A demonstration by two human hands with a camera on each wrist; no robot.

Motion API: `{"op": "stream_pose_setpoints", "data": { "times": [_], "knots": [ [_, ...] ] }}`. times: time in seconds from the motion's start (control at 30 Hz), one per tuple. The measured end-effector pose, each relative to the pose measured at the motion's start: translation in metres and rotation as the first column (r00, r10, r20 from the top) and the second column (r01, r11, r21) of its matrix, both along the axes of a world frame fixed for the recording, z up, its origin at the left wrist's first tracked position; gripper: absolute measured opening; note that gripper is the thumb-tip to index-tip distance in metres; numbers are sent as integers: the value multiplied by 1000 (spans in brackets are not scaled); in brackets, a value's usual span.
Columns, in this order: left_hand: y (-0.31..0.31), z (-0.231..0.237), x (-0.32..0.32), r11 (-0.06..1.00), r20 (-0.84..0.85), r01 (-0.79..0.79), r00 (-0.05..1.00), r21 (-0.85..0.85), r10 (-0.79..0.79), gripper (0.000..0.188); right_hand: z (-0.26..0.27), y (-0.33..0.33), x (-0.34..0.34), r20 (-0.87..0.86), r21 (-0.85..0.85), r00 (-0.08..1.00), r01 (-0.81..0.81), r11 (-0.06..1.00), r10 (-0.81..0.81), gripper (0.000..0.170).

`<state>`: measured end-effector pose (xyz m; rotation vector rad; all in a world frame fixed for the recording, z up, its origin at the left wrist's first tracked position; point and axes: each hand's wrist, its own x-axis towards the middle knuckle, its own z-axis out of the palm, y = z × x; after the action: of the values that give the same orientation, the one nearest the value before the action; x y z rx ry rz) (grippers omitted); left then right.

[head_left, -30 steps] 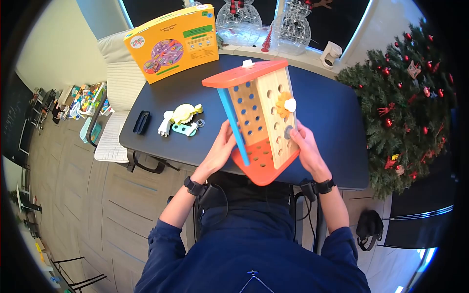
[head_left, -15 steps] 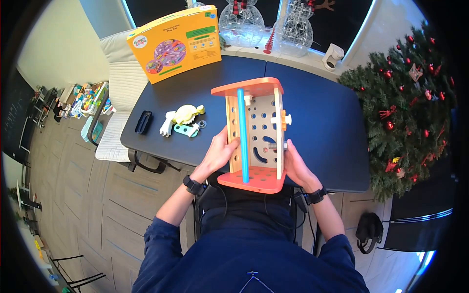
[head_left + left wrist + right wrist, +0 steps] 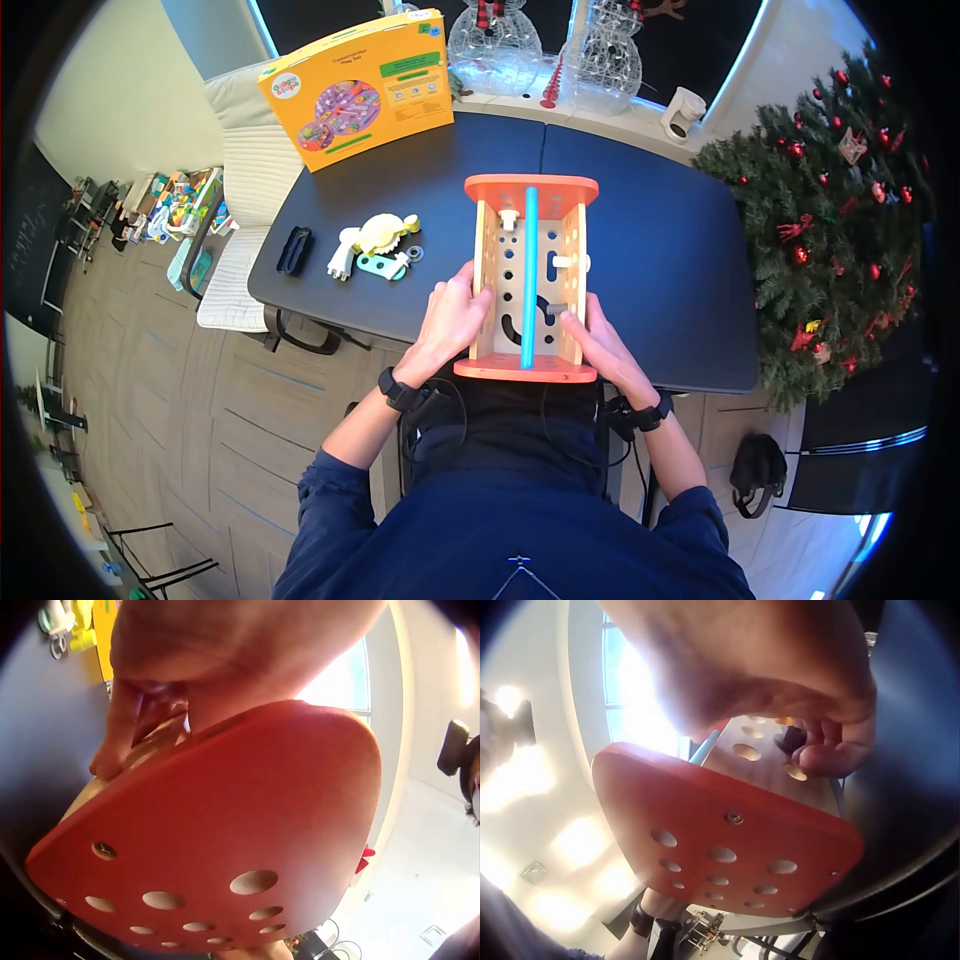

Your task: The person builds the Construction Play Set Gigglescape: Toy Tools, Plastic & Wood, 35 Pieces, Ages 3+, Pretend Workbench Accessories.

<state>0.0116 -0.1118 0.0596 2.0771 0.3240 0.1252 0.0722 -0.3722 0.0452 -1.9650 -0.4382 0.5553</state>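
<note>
A toy toolbox (image 3: 523, 371) with red ends, pale wooden sides full of holes and a blue rod handle (image 3: 530, 280) is held up, its open top facing the head view. My left hand (image 3: 452, 318) grips its left side, thumb over the edge. On the right side, my right hand (image 3: 608, 350) holds the panel, thumb inside by the threaded end of a grey bolt (image 3: 557, 309). Its fingers curl at the bolt's dark head (image 3: 793, 738) in the right wrist view. Two white bolts (image 3: 509, 219) show inside. One red end (image 3: 225, 795) fills much of the left wrist view.
On the dark table (image 3: 660, 260) lie a yellow toothed piece (image 3: 381, 236), a white piece (image 3: 341, 258), a mint strip with holes (image 3: 378, 266) and a small black tray (image 3: 294, 250). A yellow box (image 3: 370, 95) stands behind them. A decorated tree (image 3: 800, 230) is at the right.
The toolbox has turned from a tilted side view until its open top faces the head camera, the blue rod now over its middle. Both hands have stayed on its sides.
</note>
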Motion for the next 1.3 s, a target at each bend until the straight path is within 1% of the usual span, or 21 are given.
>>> {"op": "stream_pose_setpoints", "data": {
  "times": [0.03,0.07,0.17,0.3,0.4,0.5,0.6,0.63,0.67,0.7,0.77,0.9,0.97,1.03,1.13,1.23,1.3],
  "knots": [
    [-1,1,0,1000,-23,3,1000,19,-2,46,1,4,-2,82,-1,996,-35,999,35,80],
    [-1,1,0,999,-46,7,999,39,-5,47,7,3,-3,-55,14,998,-22,1000,23,81],
    [1,2,0,998,-84,37,996,47,-33,49,-24,-3,1,-49,90,998,-23,996,27,74],
    [5,0,2,991,-119,88,990,105,-76,51,-19,-3,-6,-62,116,998,-10,993,18,67],
    [10,0,2,987,-155,138,980,85,-124,51,-19,-4,-8,-96,138,995,-8,990,22,65],
    [19,-8,1,983,-148,181,973,-2,-180,49,-29,-5,-8,-88,182,995,-20,983,37,65],
    [39,-12,6,955,-26,211,977,209,-210,43,-33,-8,-10,-86,209,995,-31,977,50,66],
    [46,-18,8,901,125,135,971,413,-202,35,-29,-6,-12,-91,218,995,-18,976,38,66],
    [56,-21,12,806,155,59,971,589,-184,29,-27,-5,-12,-93,229,995,-3,973,25,66],
    [66,-25,16,676,189,-23,967,737,-173,24,-28,-5,-12,-91,208,996,-1,978,20,66],
    [90,-48,26,498,199,-119,974,859,-111,22,-30,-6,-11,-82,167,997,7,986,7,66],
    [99,-45,31,332,14,18,995,943,-94,30,-31,-6,-9,-90,106,996,12,994,-2,67],
    [100,-51,37,272,9,16,996,962,-90,26,-33,-8,-7,-102,85,995,9,996,-1,68],
    [102,-56,44,199,-21,35,997,979,-71,21,-35,-9,-8,-115,102,993,14,995,-3,68],
    [104,-61,49,155,-30,42,996,987,-82,17,-33,-8,-10,-92,161,996,19,987,-4,68],
    [103,-63,52,160,-91,111,988,981,-128,13,-33,-8,-10,-88,195,996,5,981,12,67],
    [100,-61,53,201,-92,122,984,972,-153,11,-36,-9,-7,-83,195,996,1,981,15,65]
  ]
}}
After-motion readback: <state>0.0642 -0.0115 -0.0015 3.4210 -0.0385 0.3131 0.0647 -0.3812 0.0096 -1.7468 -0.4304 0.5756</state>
